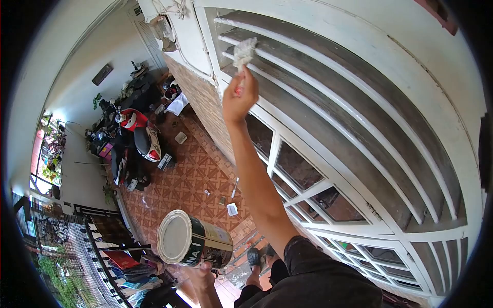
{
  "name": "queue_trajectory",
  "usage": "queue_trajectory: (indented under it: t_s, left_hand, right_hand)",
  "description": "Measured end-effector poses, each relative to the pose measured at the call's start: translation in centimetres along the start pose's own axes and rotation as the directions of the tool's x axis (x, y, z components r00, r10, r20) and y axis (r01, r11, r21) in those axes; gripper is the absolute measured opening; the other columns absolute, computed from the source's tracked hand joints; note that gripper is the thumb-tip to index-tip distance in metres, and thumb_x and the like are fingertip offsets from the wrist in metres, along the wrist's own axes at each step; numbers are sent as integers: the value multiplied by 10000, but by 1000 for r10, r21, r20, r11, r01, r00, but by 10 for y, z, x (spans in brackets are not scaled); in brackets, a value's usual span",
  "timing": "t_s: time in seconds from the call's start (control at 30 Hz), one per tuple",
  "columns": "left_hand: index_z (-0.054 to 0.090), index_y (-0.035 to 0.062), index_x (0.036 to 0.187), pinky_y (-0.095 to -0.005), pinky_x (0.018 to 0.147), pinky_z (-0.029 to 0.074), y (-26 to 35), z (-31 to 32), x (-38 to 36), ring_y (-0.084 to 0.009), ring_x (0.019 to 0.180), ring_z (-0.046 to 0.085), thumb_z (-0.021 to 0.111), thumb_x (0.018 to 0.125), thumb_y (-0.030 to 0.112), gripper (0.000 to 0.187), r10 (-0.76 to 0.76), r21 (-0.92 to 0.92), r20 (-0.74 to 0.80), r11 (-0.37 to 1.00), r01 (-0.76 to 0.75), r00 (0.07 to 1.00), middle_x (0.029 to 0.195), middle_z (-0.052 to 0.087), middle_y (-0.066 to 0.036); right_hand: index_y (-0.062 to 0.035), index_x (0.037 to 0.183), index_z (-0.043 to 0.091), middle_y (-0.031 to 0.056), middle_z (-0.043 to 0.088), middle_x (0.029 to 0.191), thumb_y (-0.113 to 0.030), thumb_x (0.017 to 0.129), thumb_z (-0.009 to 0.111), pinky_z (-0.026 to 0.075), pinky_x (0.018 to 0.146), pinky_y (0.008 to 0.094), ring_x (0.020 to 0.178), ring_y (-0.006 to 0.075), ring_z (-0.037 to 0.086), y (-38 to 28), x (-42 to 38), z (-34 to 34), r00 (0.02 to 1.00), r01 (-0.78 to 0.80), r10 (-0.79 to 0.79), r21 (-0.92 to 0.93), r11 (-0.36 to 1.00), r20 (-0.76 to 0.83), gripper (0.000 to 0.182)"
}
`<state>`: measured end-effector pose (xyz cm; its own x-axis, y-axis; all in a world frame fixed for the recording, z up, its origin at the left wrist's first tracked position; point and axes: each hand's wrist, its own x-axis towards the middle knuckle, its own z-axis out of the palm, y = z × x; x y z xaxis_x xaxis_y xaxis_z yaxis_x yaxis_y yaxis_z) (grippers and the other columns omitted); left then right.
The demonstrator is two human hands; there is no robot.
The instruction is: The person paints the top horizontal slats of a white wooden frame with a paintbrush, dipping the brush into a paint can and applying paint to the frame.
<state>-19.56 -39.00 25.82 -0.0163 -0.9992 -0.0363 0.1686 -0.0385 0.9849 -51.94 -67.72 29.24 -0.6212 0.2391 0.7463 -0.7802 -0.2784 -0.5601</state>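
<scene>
My right hand (pixel 241 96) is raised high, its fingers closed around the red handle of a paintbrush (pixel 245 51). The brush's pale, paint-coated bristles are up against the left ends of the white bars (pixel 328 97) in the opening above the windows; whether they touch is hard to tell. Low in the view, my left hand (pixel 202 277) grips a paint can (pixel 211 238) with a dark green and cream label. The can is tilted, and its round pale end (pixel 174 237) faces left. My left fingers are partly hidden behind it.
White-framed windows (pixel 308 190) lie below the bars. Far below, small items, including a white tray (pixel 232 209), sit on the patterned tile floor (pixel 174 192). A red motorbike (pixel 134 120) is parked at the left. My sandalled foot (pixel 253 258) stands near what look like rungs or steps.
</scene>
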Motion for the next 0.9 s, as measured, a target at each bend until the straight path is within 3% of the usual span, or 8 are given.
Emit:
queue_trajectory:
  t_s: [0.17,0.3,0.4,0.6,0.67,0.77,0.9]
  left_hand:
    - [392,4,1422,-411,969,473,-13,-15,3,-244,1165,560,914,591,541,1119,-37,-59,88,997,42,995,1323,544,-98]
    - [433,2,1391,-410,989,457,-4,-12,-1,-244,1175,551,902,591,581,1094,-13,-33,82,999,16,997,1309,548,-96]
    - [434,-4,1387,-410,1008,441,-17,-37,-4,-247,1189,540,876,606,627,1098,28,108,96,993,-39,995,1319,542,-97]
    - [429,-8,1385,-405,1022,429,-2,-32,-8,-237,1192,531,890,577,636,1132,-80,4,138,997,81,987,1325,534,-102]
    - [464,-12,1351,-402,1017,440,3,-34,-10,-225,1164,554,931,553,567,1091,-73,-30,117,997,77,990,1292,559,-104]
    - [480,-17,1334,-410,999,466,-1,-50,-12,-230,1130,583,944,539,539,1075,-82,113,148,991,66,986,1249,590,-100]
    - [484,-47,1296,-357,947,508,-7,-57,-13,-215,1067,618,995,517,415,1040,-55,15,162,998,53,985,1193,618,-117]
  right_hand:
    - [69,1234,601,173,674,955,25,947,557,587,776,349,869,235,691,-19,-4,-80,987,-130,131,14,991,-95,293]
    - [125,1246,548,217,673,1011,-68,1035,454,610,788,350,863,262,694,-65,-5,-147,943,-142,153,58,988,-297,301]
    - [123,1227,555,224,671,1002,-146,1066,420,610,772,341,851,255,690,-90,-24,-197,953,-195,172,-71,978,-251,342]
    - [92,1210,580,199,678,961,-191,1069,438,588,720,321,793,217,678,-129,-84,-278,935,-347,354,-209,914,-2,347]
    - [74,1202,592,181,683,939,-192,1065,446,579,712,315,775,201,675,-139,-105,-301,898,-410,435,-225,884,74,332]
    - [52,1190,604,155,691,900,-203,1057,464,576,709,305,760,182,675,-146,-136,-345,745,-620,653,-219,754,137,320]
    - [38,1191,609,140,699,866,-238,1051,478,585,701,306,751,181,683,-157,-150,-390,561,-768,805,-242,593,191,336]
